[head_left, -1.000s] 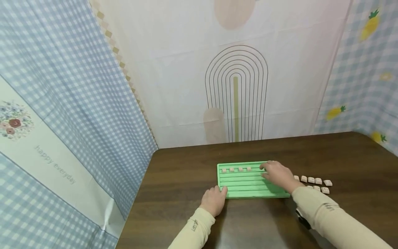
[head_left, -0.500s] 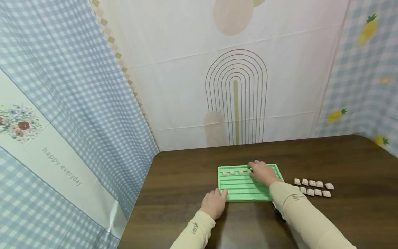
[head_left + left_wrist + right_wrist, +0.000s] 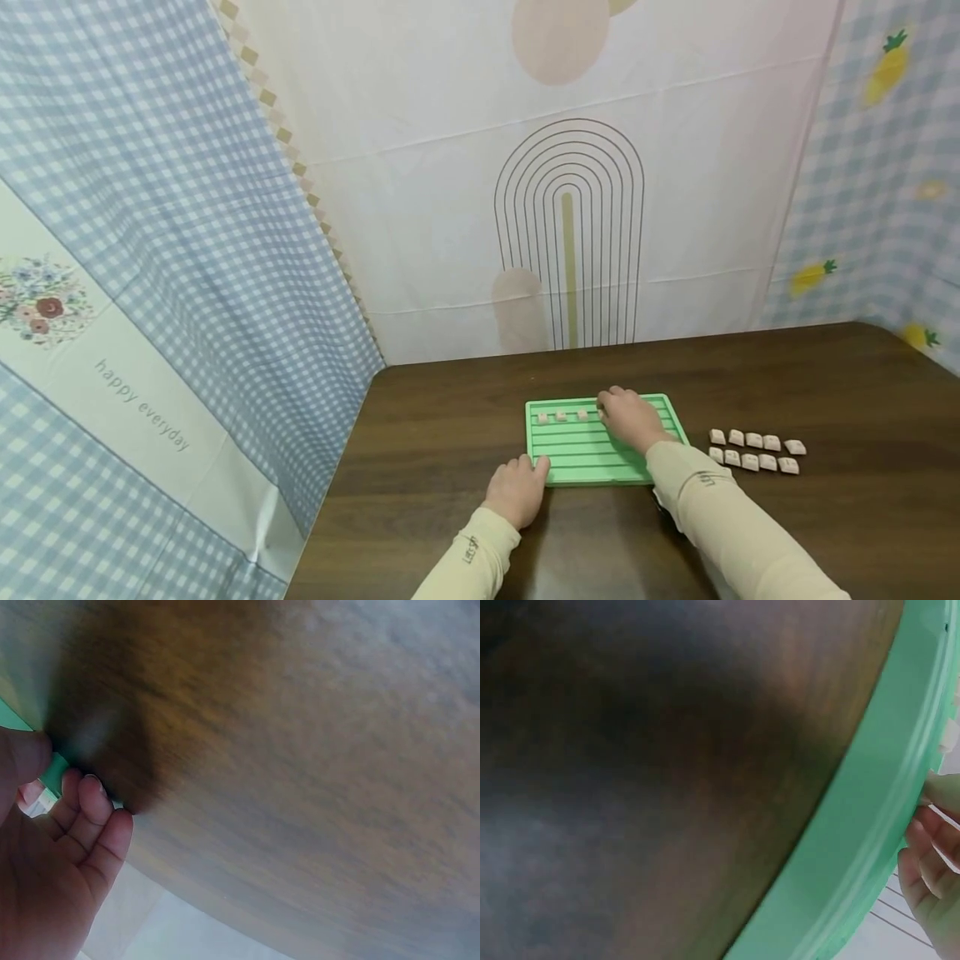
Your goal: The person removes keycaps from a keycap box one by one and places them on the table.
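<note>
A green ridged tray (image 3: 581,452) lies on the brown table. Along its far ridge stand small pale keycaps; one, the third from the left (image 3: 582,415), shows just left of my right hand (image 3: 630,419). That hand reaches over the tray, and its thumb and fingertips pinch the fourth keycap, which they mostly hide. My left hand (image 3: 516,490) grips the tray's near left corner, thumb on top; in the left wrist view its fingers (image 3: 96,799) curl at the green edge. In the right wrist view the tray wall (image 3: 855,817) fills the space beside the right fingers.
Right of the tray, several pale keycaps (image 3: 750,462) stand in two rows on the table (image 3: 442,417). A white curtain (image 3: 427,208) with printed arches hangs behind the table's far edge, and a blue checked curtain (image 3: 187,167) hangs at the left.
My right hand has moved left from the tray's far right part to the fourth keycap, and its fingertips have closed on it. The left hand keeps its grip on the corner.
</note>
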{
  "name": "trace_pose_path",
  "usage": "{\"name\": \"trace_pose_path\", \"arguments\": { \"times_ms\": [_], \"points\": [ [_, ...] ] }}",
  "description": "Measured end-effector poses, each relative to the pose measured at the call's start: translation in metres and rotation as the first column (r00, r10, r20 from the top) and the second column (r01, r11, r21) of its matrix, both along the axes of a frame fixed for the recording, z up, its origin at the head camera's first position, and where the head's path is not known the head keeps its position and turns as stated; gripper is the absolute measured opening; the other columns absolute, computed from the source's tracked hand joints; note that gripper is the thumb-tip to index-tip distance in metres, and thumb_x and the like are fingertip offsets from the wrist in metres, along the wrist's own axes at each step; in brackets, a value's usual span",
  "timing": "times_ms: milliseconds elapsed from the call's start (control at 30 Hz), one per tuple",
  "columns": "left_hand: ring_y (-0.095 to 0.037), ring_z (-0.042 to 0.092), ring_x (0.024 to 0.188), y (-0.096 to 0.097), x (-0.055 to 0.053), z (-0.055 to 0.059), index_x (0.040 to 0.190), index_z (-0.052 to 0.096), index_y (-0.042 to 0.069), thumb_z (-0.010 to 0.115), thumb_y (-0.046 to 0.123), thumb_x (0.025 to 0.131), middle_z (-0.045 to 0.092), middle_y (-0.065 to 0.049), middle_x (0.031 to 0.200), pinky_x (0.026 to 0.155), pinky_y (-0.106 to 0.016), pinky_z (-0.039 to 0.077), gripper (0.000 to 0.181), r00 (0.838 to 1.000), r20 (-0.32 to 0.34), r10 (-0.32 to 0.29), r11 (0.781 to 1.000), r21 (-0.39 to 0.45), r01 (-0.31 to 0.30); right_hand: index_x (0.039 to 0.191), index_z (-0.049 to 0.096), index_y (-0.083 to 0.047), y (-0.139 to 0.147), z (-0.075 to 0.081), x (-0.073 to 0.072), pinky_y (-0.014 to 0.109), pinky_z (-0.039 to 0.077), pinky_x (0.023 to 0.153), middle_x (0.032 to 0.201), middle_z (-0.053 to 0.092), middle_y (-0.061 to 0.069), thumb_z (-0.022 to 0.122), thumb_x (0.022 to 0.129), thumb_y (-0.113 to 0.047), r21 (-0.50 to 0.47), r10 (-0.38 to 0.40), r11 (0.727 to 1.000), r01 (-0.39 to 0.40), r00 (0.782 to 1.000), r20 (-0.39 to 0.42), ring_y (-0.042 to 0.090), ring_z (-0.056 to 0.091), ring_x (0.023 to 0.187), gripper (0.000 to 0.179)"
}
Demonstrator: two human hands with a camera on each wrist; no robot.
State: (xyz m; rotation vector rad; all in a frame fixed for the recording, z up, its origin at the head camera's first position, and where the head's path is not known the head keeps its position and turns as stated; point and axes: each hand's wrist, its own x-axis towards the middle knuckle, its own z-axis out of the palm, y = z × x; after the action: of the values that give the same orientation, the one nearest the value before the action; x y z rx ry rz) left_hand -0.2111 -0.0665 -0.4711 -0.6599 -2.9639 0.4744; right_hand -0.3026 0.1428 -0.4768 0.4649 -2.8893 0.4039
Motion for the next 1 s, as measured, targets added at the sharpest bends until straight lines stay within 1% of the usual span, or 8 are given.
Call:
{"name": "trace_pose_path", "arguments": {
  "times_ms": [133,233,300,533,633,800,933,1000],
  "points": [
    [-0.017,0.055,0.076,0.003,0.000,-0.002,0.100,0.038,0.014,0.047,0.017,0.095,0.053,-0.004,0.088,0.066,-0.026,0.047,0.010,1.000,0.019,-0.002,1.000,0.016,0.002,0.094,0.063,-0.007,0.005,0.005,0.003,0.034,0.048,0.059,0.086,0.060,0.006,0.062,0.086,-0.012,0.002,0.009,1.000,-0.009,1.000,-0.008,0.023,0.056,0.077,0.009],
    [-0.017,0.055,0.077,0.004,0.000,-0.005,0.101,0.038,0.015,0.048,0.017,0.095,0.053,-0.004,0.089,0.067,-0.026,0.047,0.011,1.000,0.029,-0.005,1.000,0.020,0.005,0.094,0.063,-0.007,0.011,0.012,0.007,0.035,0.049,0.062,0.088,0.060,0.006,0.062,0.086,-0.013,-0.014,0.041,0.999,-0.042,0.999,-0.031,0.023,0.057,0.080,0.009],
    [-0.017,0.055,0.076,0.005,0.000,-0.006,0.100,0.039,0.014,0.049,0.017,0.094,0.053,-0.004,0.087,0.065,-0.026,0.047,0.013,1.000,0.018,-0.013,1.000,0.022,0.012,0.094,0.063,-0.008,0.018,0.017,0.011,0.035,0.049,0.063,0.088,0.061,0.005,0.062,0.087,-0.013,-0.029,0.057,0.998,-0.058,0.998,-0.039,0.023,0.058,0.080,0.009],
    [-0.017,0.054,0.069,0.000,-0.001,-0.008,0.099,0.039,0.013,0.053,0.018,0.093,0.053,-0.004,0.082,0.058,-0.026,0.045,0.016,0.999,-0.026,-0.042,0.999,0.020,0.042,0.099,0.064,-0.009,0.052,0.035,0.031,0.037,0.049,0.062,0.094,0.063,0.005,0.061,0.088,-0.017,-0.079,0.046,0.996,-0.049,0.998,-0.036,0.021,0.060,0.083,0.015],
    [-0.017,0.054,0.068,-0.001,-0.001,-0.006,0.098,0.039,0.013,0.052,0.018,0.093,0.052,-0.005,0.081,0.057,-0.026,0.045,0.015,0.998,-0.035,-0.044,0.999,0.027,0.045,0.100,0.064,-0.010,0.069,0.039,0.043,0.035,0.048,0.060,0.094,0.063,0.004,0.062,0.087,-0.018,-0.071,0.040,0.997,-0.043,0.998,-0.040,0.019,0.060,0.080,0.016],
    [-0.017,0.054,0.067,-0.003,-0.001,-0.001,0.097,0.040,0.012,0.051,0.017,0.094,0.052,-0.005,0.080,0.057,-0.026,0.045,0.013,0.998,-0.044,-0.049,0.998,0.036,0.050,0.097,0.065,-0.012,0.104,0.036,0.071,0.029,0.043,0.054,0.089,0.062,0.000,0.062,0.086,-0.019,-0.041,-0.003,0.999,0.002,1.000,-0.029,0.014,0.057,0.074,0.013],
    [-0.017,0.054,0.068,-0.004,-0.001,0.003,0.098,0.039,0.012,0.051,0.017,0.093,0.053,-0.005,0.081,0.057,-0.026,0.045,0.013,0.999,-0.024,-0.048,0.998,0.027,0.048,0.095,0.066,-0.012,0.130,0.025,0.096,0.030,0.042,0.051,0.088,0.062,0.002,0.064,0.084,-0.020,-0.019,-0.076,0.997,0.076,0.997,0.016,0.018,0.059,0.075,0.013],
    [-0.018,0.055,0.070,-0.005,0.000,0.005,0.099,0.039,0.013,0.051,0.017,0.094,0.053,-0.005,0.082,0.058,-0.026,0.046,0.014,0.999,-0.003,-0.035,0.999,0.023,0.035,0.093,0.065,-0.012,0.138,0.017,0.104,0.032,0.043,0.052,0.088,0.061,0.002,0.066,0.082,-0.019,0.001,-0.087,0.996,0.087,0.995,0.046,0.019,0.059,0.075,0.013]
  ]
}}
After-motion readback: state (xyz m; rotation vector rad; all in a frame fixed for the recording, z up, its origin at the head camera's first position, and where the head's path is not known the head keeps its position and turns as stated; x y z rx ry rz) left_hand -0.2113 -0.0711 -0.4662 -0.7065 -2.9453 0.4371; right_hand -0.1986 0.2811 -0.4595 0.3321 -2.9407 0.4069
